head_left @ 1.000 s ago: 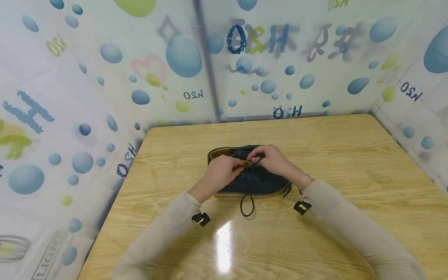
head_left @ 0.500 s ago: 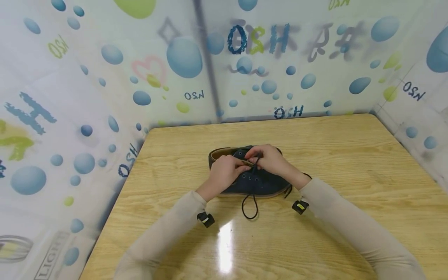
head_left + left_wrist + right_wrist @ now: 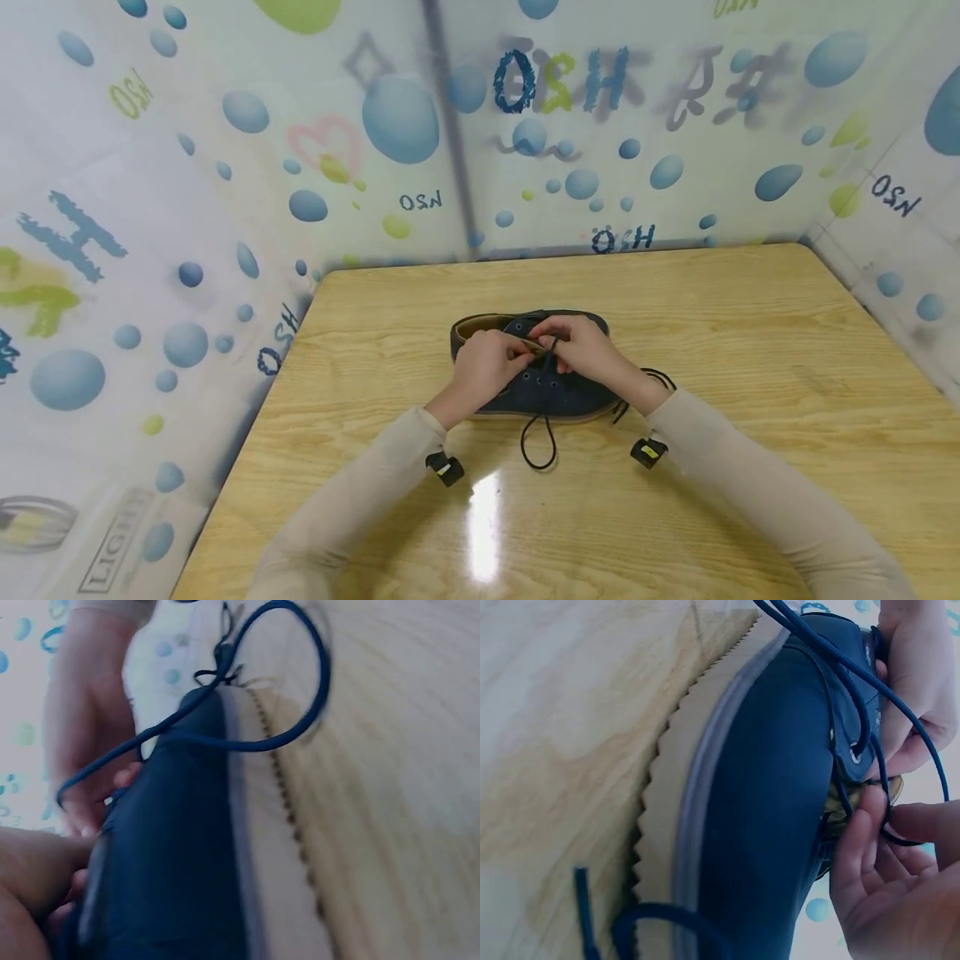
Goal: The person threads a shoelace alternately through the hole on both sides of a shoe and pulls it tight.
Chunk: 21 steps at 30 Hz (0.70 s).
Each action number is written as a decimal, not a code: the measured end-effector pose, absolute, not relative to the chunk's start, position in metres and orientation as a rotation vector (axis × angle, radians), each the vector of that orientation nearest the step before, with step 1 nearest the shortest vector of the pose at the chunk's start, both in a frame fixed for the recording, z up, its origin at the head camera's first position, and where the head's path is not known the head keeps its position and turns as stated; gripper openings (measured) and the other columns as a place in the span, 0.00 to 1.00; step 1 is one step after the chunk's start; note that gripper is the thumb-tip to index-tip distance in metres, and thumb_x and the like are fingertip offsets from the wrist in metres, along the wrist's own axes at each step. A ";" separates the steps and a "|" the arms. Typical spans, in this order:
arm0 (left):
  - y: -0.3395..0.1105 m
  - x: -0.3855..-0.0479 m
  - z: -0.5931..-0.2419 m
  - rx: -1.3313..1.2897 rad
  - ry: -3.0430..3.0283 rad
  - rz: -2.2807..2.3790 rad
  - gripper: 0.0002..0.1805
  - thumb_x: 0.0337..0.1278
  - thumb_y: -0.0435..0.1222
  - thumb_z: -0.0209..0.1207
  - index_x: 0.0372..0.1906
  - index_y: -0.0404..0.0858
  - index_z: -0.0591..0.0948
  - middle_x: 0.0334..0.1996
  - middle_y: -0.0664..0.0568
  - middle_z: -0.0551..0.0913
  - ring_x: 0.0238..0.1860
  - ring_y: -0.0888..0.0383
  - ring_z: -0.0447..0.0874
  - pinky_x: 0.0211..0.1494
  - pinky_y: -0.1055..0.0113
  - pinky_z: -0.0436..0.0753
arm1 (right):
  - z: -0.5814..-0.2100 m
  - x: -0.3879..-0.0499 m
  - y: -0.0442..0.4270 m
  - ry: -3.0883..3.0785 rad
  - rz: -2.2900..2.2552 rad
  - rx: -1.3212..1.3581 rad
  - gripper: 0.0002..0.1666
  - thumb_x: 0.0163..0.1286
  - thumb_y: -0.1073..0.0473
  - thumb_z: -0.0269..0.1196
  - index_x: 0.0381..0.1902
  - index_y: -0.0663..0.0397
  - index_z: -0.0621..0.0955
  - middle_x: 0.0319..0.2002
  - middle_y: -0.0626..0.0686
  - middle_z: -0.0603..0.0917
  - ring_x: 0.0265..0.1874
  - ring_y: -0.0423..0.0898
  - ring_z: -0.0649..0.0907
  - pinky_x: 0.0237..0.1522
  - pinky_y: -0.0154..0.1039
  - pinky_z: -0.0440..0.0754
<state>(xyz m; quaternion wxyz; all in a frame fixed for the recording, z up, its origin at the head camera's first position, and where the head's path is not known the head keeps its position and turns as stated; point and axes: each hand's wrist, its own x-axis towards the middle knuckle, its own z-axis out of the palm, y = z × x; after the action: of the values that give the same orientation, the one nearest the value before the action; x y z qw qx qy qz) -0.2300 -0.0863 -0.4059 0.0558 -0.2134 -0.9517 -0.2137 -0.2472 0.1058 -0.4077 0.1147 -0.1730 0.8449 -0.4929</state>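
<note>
Lacing seemed underway: the right hand [image 3: 587, 348] pinched the lace [image 3: 817, 641]; the left hand [image 3: 482, 367], toward nine o'clock, gripped the shoe [image 3: 577, 398]. Next probably called for pulling lace through.

Over the shoe [image 3: 558, 406], the left hand [image 3: 483, 367] is nearer the heel [image 3: 455, 342], the right hand [image 3: 588, 350] nearer the toe [image 3: 598, 403], both with bent fingers.

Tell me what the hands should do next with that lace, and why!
I'd guess the right hand should gently pull the lace along: its fingertips already pinch it near the eyelets, a loose loop still sticks out past the near side, and the left hand holds the shoe.
</note>
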 end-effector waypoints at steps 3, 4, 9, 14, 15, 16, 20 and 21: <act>-0.093 -0.228 -0.399 -0.645 -2.871 -0.741 0.07 0.62 0.41 0.64 0.36 0.45 0.90 0.25 0.56 0.89 0.19 0.67 0.79 0.19 0.77 0.72 | -0.411 -0.245 0.109 2.474 -1.441 -0.542 0.16 0.78 0.59 0.53 0.57 0.55 0.80 0.45 0.61 0.86 0.26 0.45 0.82 0.31 0.38 0.82; -0.096 -0.228 -0.396 -0.640 -2.857 -0.807 0.06 0.62 0.41 0.64 0.36 0.45 0.89 0.26 0.55 0.88 0.21 0.65 0.80 0.23 0.75 0.74 | -0.412 -0.244 0.111 2.474 -1.447 -0.557 0.16 0.78 0.60 0.53 0.58 0.56 0.80 0.47 0.61 0.85 0.29 0.46 0.83 0.34 0.38 0.83; -0.113 -0.229 -0.371 -0.707 -2.620 -1.588 0.09 0.71 0.39 0.56 0.39 0.38 0.81 0.39 0.54 0.86 0.40 0.58 0.83 0.44 0.66 0.82 | -0.416 -0.241 0.118 2.481 -1.485 -0.568 0.16 0.78 0.62 0.52 0.57 0.59 0.79 0.49 0.62 0.83 0.37 0.48 0.84 0.40 0.41 0.85; -0.128 -0.227 -0.344 -0.770 -2.125 -2.406 0.11 0.77 0.37 0.45 0.37 0.38 0.73 0.37 0.55 0.84 0.37 0.60 0.84 0.49 0.66 0.84 | -0.418 -0.238 0.119 2.499 -1.487 -0.549 0.17 0.79 0.64 0.49 0.57 0.58 0.79 0.52 0.61 0.83 0.39 0.49 0.84 0.42 0.42 0.84; -0.132 -0.226 -0.338 -0.761 -2.113 -2.395 0.10 0.77 0.36 0.45 0.36 0.39 0.73 0.33 0.54 0.83 0.31 0.61 0.82 0.43 0.68 0.83 | -0.418 -0.238 0.119 2.503 -1.482 -0.554 0.17 0.78 0.65 0.49 0.57 0.58 0.79 0.53 0.61 0.83 0.40 0.49 0.85 0.43 0.42 0.84; -0.136 -0.224 -0.333 -0.751 -2.164 -2.303 0.09 0.76 0.36 0.47 0.36 0.39 0.73 0.29 0.54 0.82 0.27 0.61 0.79 0.37 0.69 0.81 | -0.419 -0.237 0.119 2.505 -1.476 -0.564 0.17 0.78 0.66 0.49 0.58 0.58 0.79 0.54 0.62 0.82 0.41 0.50 0.85 0.43 0.42 0.84; -0.150 -0.217 -0.318 -0.671 -2.641 -1.365 0.05 0.70 0.37 0.55 0.35 0.43 0.79 0.25 0.57 0.80 0.20 0.61 0.68 0.26 0.69 0.69 | -0.421 -0.236 0.121 2.506 -1.458 -0.606 0.18 0.76 0.69 0.50 0.59 0.61 0.78 0.57 0.64 0.81 0.43 0.52 0.85 0.44 0.43 0.85; -0.153 -0.215 -0.316 -0.630 -2.742 -1.104 0.05 0.68 0.37 0.57 0.35 0.44 0.80 0.25 0.57 0.81 0.20 0.60 0.69 0.26 0.69 0.69 | -0.421 -0.235 0.122 2.500 -1.466 -0.599 0.18 0.76 0.69 0.50 0.59 0.61 0.78 0.57 0.64 0.81 0.44 0.53 0.85 0.45 0.43 0.85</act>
<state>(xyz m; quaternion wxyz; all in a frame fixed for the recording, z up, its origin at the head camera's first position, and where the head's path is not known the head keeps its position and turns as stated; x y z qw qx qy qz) -0.2147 -0.1534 -0.3160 0.0596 -0.2082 -0.9056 -0.3647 -0.2355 0.1217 -0.4209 0.0909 -0.2017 0.8413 -0.4932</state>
